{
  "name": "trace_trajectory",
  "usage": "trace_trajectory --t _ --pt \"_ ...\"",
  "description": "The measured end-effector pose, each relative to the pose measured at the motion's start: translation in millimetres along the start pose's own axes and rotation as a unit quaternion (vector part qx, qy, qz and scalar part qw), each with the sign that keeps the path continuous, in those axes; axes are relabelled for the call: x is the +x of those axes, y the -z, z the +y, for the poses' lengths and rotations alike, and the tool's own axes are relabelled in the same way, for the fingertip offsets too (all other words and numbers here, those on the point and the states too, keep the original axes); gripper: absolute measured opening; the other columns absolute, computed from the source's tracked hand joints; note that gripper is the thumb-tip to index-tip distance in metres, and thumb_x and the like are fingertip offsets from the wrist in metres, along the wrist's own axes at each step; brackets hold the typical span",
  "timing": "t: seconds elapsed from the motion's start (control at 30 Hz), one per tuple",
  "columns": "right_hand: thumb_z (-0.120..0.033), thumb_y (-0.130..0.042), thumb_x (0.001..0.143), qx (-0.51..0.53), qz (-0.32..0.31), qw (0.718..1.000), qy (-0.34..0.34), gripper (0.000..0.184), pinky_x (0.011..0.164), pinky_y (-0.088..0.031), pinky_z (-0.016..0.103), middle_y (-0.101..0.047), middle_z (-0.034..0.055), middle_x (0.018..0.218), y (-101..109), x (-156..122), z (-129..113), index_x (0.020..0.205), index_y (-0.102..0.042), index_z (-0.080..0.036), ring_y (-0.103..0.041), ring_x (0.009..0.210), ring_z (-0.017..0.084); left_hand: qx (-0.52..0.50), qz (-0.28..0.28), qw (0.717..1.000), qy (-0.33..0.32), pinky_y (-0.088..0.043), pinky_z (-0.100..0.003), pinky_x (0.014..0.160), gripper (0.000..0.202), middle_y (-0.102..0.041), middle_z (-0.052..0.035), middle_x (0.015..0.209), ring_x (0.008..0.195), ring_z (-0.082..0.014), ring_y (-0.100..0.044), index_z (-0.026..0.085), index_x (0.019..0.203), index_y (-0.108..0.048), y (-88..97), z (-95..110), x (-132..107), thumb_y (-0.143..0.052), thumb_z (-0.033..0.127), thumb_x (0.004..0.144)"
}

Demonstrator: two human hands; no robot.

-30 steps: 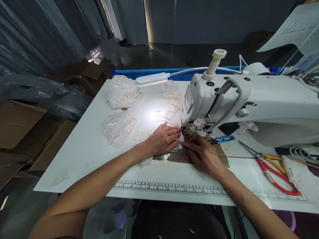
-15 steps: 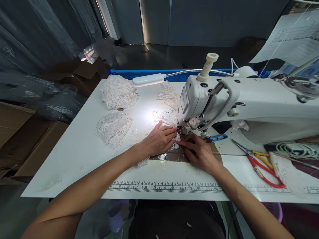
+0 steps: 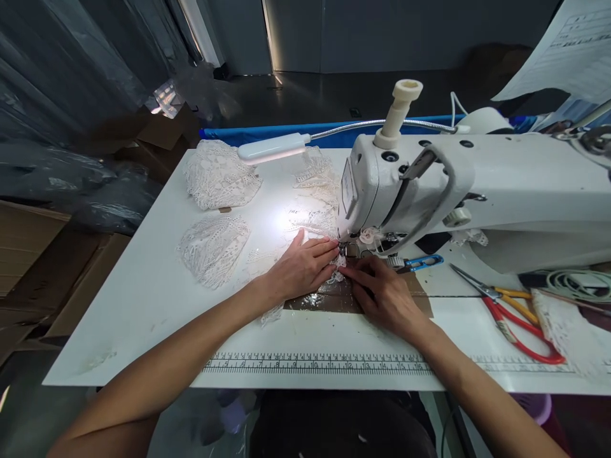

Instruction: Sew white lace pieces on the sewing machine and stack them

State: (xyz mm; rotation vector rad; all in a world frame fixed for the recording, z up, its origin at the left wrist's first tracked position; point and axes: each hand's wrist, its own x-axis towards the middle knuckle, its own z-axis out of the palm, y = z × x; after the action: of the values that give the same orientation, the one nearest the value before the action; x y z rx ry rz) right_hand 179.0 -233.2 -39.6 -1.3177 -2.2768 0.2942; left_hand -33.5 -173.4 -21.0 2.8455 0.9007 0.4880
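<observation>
A white sewing machine (image 3: 458,191) stands on the white table (image 3: 143,299). My left hand (image 3: 300,267) lies flat, fingers stretched, on a strip of white lace (image 3: 338,262) just left of the needle. My right hand (image 3: 382,289) rests palm down on the brown taped patch (image 3: 329,298), its fingertips pressed on the same lace in front of the presser foot. The lace runs under my left wrist and shows again near the table's front (image 3: 272,313).
Two heaps of white lace (image 3: 214,245) (image 3: 219,175) lie at the left, more lace (image 3: 317,175) under the gooseneck lamp (image 3: 272,148). Blue thread snips (image 3: 424,261) and red-handled scissors (image 3: 515,315) lie to the right. A printed ruler (image 3: 315,366) runs along the front edge.
Both hands stay on the lace at the needle, barely shifted. The view has swung slightly, so everything sits a little further left and higher.
</observation>
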Motion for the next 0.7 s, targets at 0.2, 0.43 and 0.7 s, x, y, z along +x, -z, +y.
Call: trace_trajectory --t 0.2,0.43,0.7 --pt "-0.017 -0.042 0.089 -0.077 -0.011 0.997 0.005 0.040 0.069 -0.053 0.041 -0.058 0.0171 0.101 3.2 8.5 -6.9 0.125 -0.062 -0.018 -0.058 0.084 0.026 0.018 -0.002 0.999 0.028 -0.037 -0.056 0.103 0.030 -0.065 -0.0117 0.113 0.105 -0.0245 -0.060 0.014 0.114 -0.062 1.3 -0.5 6.1 -0.041 0.030 0.099" --pt "-0.017 -0.041 0.092 -0.048 0.004 0.999 -0.011 0.042 0.074 -0.054 0.041 -0.056 0.0162 0.108 2.0 7.1 -1.6 0.131 -0.055 -0.021 -0.061 0.085 0.025 0.054 0.002 0.997 0.050 -0.039 -0.053 0.098 0.028 -0.067 -0.0091 0.101 0.097 -0.0230 -0.061 0.016 0.104 -0.064 -0.5 1.8 10.2 -0.040 0.029 0.099" --pt "-0.026 -0.043 0.094 0.102 -0.008 0.994 -0.048 0.035 0.081 -0.054 0.038 -0.066 0.0109 0.104 44.1 -11.9 -2.4 0.125 -0.060 -0.021 -0.063 0.094 0.024 0.091 0.109 0.989 0.037 -0.049 -0.040 0.081 0.023 -0.063 -0.0128 0.114 0.100 -0.0228 -0.059 0.013 0.109 -0.059 9.7 -5.6 0.0 -0.046 0.029 0.098"
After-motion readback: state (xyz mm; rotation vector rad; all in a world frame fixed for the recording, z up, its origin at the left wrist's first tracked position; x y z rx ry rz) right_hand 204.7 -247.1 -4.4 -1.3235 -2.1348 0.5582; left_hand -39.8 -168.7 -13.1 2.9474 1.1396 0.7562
